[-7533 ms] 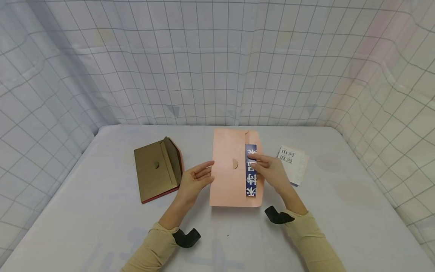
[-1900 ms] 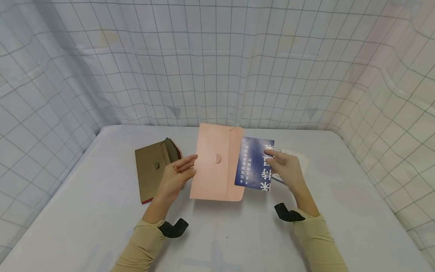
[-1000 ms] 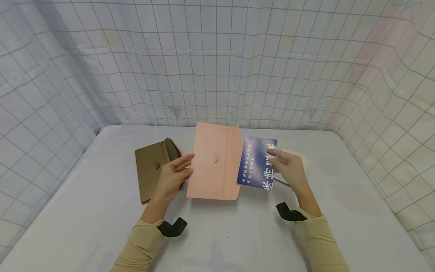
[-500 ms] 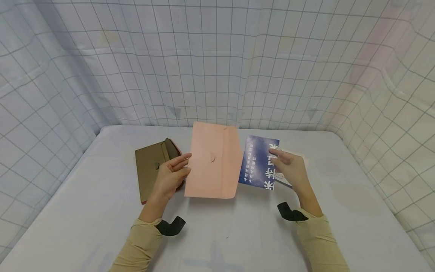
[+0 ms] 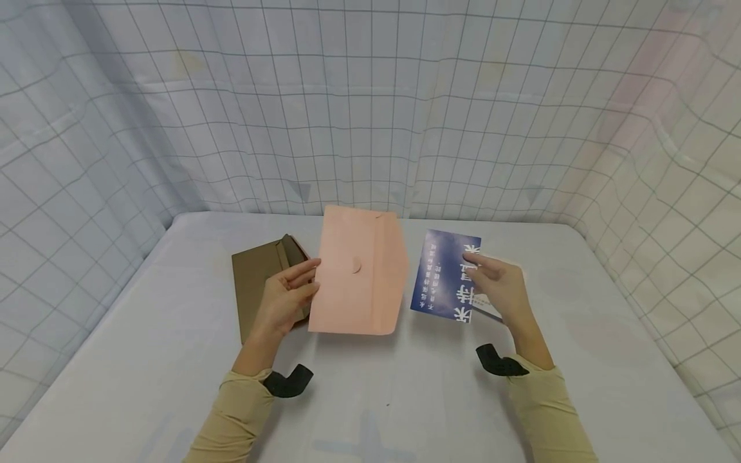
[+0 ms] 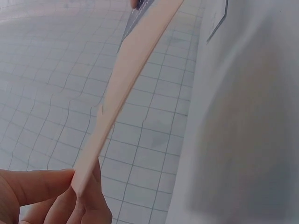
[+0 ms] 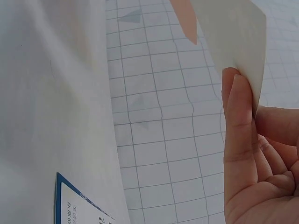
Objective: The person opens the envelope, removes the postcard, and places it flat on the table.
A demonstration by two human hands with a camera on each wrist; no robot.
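My left hand (image 5: 282,301) pinches the left edge of a pink envelope (image 5: 347,296), thumb on one face and fingers on the other. The envelope is raised off the table with its flap unfolded to the right and a half-round tab on its front. In my right hand (image 5: 502,286) a blue postcard (image 5: 440,276) with white Chinese characters is pinched by its right edge, apart from the envelope. The right wrist view shows the card's pale back (image 7: 236,37) between thumb and fingers.
A gold-brown envelope (image 5: 255,276) lies at the left, partly behind my left hand. More printed cards (image 5: 489,305) lie on the white table (image 5: 370,399) beneath my right hand. A gridded curtain (image 5: 370,128) encloses the back and sides.
Earlier the blue card sat mostly inside the pink envelope; it has come out to the right. The envelope has moved left with my left hand, and the gap between them has widened.
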